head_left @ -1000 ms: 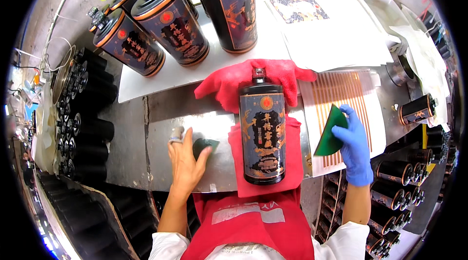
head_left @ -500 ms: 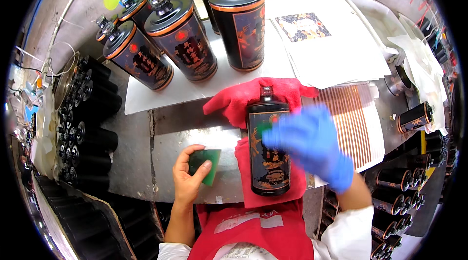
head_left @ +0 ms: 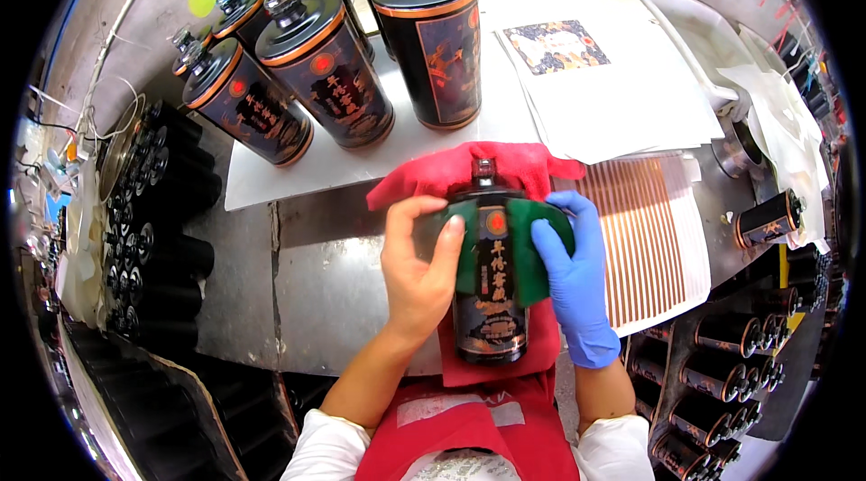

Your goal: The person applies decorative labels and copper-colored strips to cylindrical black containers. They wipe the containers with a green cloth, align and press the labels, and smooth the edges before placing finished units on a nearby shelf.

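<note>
A black bottle (head_left: 492, 323) with an orange-patterned label lies on a red cloth (head_left: 532, 161), its neck pointing away from me. My bare left hand (head_left: 417, 269) pinches a green scraper (head_left: 468, 251) against the label's left part. In a blue glove, my right hand (head_left: 575, 273) grips a second green scraper (head_left: 528, 242) along the label's right part. Between the two scrapers, the red emblem and the gold characters show. Parts of both scrapers are hidden by my fingers.
Several labelled bottles (head_left: 329, 75) stand on a white board at the far left. Paper sheets (head_left: 586, 111) and a striped label sheet (head_left: 645, 242) lie at the right. Unlabelled black bottles (head_left: 171, 255) are stacked at left; labelled ones (head_left: 713, 373) sit lower right.
My left hand has brought its green scraper rightward onto the bottle. My right hand has shifted from over the label to its right side, and its scraper now shows plainly.
</note>
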A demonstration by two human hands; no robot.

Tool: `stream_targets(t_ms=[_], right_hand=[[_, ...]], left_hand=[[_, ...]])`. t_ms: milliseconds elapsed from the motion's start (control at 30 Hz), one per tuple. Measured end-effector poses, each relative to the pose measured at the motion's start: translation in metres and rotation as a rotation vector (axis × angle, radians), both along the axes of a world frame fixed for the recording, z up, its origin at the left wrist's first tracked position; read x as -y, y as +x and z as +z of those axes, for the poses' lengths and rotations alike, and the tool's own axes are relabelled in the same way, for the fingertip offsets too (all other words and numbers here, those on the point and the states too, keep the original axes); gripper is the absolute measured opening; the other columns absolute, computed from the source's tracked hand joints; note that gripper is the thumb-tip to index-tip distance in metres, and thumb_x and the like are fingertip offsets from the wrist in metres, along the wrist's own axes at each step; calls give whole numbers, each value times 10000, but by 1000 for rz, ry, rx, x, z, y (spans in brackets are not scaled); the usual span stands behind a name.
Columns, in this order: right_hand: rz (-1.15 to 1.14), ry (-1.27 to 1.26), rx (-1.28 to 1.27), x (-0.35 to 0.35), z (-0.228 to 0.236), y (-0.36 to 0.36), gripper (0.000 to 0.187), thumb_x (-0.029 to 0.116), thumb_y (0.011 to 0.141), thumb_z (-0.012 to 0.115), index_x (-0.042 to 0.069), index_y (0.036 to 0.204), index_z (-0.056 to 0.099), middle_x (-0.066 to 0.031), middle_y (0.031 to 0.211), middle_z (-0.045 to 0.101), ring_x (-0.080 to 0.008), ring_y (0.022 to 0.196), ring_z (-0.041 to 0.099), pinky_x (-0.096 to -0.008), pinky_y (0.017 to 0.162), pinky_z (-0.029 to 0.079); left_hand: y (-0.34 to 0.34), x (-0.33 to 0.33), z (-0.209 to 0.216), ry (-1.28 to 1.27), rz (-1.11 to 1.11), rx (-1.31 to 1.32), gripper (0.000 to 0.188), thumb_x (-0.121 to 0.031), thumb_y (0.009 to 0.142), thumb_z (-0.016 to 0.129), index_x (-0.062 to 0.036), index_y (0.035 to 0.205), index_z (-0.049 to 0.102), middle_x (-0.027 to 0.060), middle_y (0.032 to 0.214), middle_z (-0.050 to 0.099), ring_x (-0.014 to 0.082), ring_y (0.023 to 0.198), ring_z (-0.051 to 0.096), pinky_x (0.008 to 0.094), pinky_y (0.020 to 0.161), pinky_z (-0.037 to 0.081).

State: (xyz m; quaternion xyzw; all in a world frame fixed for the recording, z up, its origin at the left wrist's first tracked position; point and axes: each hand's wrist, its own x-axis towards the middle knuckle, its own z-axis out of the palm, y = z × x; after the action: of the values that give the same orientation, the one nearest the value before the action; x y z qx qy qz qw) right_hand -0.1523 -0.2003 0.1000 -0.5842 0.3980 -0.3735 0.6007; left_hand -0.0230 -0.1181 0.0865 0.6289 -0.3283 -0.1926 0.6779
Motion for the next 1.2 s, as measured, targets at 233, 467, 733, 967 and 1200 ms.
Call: stream_targets(t_ms=[233, 467, 733, 967, 1200], right_hand=[[-89, 307, 67, 9, -50, -24, 292, 102, 869, 577, 34, 1130, 463, -57, 980, 539, -103, 871, 537, -237, 747, 471], [49, -328, -261, -33, 22, -11, 274, 101, 866, 584, 27, 1114, 491, -140, 1017, 576, -165, 916, 588, -304, 768, 488], [8, 319, 150, -11, -51, -39, 307, 109, 879, 580, 29, 1150, 458, -75, 1029, 553, -123, 923, 538, -253, 816, 447], [-145, -235, -189, -19, -16, -44, 262, 84, 870, 571, 28, 1111, 485, -104, 978, 590, -182, 855, 590, -301, 759, 485], [-76, -207, -132, -47, -11, -33, 294, 98, 871, 584, 18, 1133, 478, -118, 1025, 562, -201, 923, 570, -307, 807, 459]], left_hand=[[11, -18, -42, 62, 120, -95, 193, -51, 840, 605, -11, 1010, 522, 43, 963, 513, 115, 927, 479, 245, 846, 385], [-22, -27, 10, 53, 74, 326, 252, -55, 819, 639, -14, 1028, 504, 73, 994, 504, 140, 890, 495, 250, 814, 402], [-15, -42, -45, -8, 101, -199, 216, -80, 855, 603, 2, 1029, 504, 66, 993, 511, 141, 961, 470, 268, 885, 364], [-13, -58, -18, 99, 215, 138, 221, -50, 843, 604, 7, 1033, 505, 86, 992, 521, 164, 944, 497, 278, 863, 392], [-38, -52, -20, 74, 92, 181, 212, -71, 878, 575, -17, 1062, 485, 44, 989, 488, 106, 897, 465, 237, 812, 395]])
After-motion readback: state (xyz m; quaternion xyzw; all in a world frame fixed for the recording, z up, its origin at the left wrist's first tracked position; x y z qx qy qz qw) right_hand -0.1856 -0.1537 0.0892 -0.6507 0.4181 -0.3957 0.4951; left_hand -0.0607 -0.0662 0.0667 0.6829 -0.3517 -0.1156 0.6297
